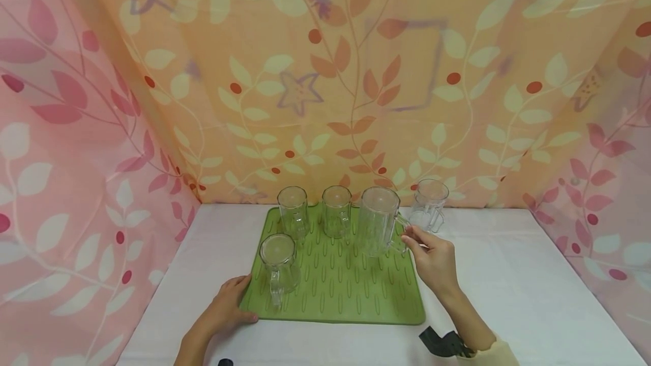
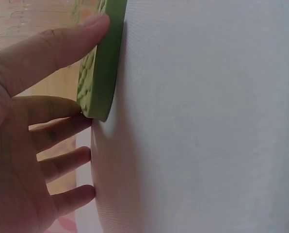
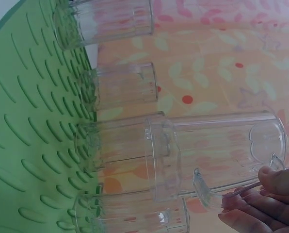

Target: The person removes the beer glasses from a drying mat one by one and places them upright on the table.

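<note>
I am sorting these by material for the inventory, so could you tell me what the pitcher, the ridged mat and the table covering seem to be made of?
Pitcher: clear, glossy glass or hard plastic; the curtain shows through it, and which of the two cannot be told. Mat: matte green, thick rounded edge and moulded ridges, probably silicone or rubber. Table covering: white woven cloth, going by the fine weave in the left wrist view.

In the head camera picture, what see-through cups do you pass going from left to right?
Mug at the front left → back-left glass → second back glass → tall pitcher, handle held by the right hand → mug off the green mat.
</note>
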`<state>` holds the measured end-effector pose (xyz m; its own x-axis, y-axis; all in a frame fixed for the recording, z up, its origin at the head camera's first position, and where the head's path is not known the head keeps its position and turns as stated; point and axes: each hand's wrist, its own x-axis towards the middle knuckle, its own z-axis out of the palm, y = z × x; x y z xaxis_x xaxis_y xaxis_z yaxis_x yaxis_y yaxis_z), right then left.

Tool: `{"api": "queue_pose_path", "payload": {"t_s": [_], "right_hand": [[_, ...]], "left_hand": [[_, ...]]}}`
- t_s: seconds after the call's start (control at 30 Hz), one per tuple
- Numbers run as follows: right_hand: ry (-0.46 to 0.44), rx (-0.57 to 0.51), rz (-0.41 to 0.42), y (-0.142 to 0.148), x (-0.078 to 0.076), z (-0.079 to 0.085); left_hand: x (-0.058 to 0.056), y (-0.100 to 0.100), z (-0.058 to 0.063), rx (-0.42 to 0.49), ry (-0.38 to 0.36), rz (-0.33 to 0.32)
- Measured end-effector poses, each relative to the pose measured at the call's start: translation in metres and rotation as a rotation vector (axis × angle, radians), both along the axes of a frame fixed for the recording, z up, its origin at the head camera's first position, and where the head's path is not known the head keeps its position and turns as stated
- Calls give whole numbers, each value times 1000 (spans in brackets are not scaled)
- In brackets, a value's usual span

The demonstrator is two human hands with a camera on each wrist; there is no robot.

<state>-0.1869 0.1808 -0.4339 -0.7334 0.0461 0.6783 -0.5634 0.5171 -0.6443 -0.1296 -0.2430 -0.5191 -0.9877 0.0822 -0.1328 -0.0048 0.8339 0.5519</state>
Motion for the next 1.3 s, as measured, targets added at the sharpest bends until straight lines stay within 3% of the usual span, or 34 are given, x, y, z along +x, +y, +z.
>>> {"api": "queue_pose_path", "payload": {"t_s": [0.47,0.87,1.0,1.3], "right_hand": [[36,4,5,0,-2,3],[143,76,10,3,-7,5],[180,115,9,4,-9,10],[257,183,36,2,-14,20]], "left_hand": [[-1,-1,1,24,-28,22],[2,-4,4,36,2,-17],[0,-6,14,51,29,9],[-13,-7,47,82,185,41]]}}
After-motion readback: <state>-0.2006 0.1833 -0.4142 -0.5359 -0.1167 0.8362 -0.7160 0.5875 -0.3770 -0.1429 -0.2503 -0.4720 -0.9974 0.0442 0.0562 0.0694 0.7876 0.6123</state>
